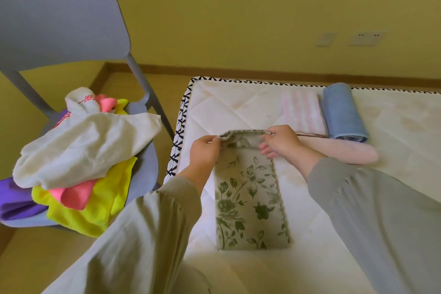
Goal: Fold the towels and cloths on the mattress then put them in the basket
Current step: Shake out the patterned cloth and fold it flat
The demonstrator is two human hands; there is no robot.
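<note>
A beige cloth with green flower print [250, 203] lies as a long narrow strip on the white mattress [393, 131]. My left hand [205, 153] pinches its far left corner and my right hand [281, 139] pinches its far right corner, lifting the far edge slightly. Beyond my right hand lie a folded pink-and-white striped towel [301, 112], a rolled blue towel [342, 112] and a pale pink rolled towel [343, 151]. No basket is in view.
A grey-blue chair [62, 21] stands left of the mattress, its seat piled with unfolded white [81, 148], yellow [95, 203], pink and purple cloths. Wooden floor runs between chair and mattress. A yellow wall with sockets [365, 38] is behind.
</note>
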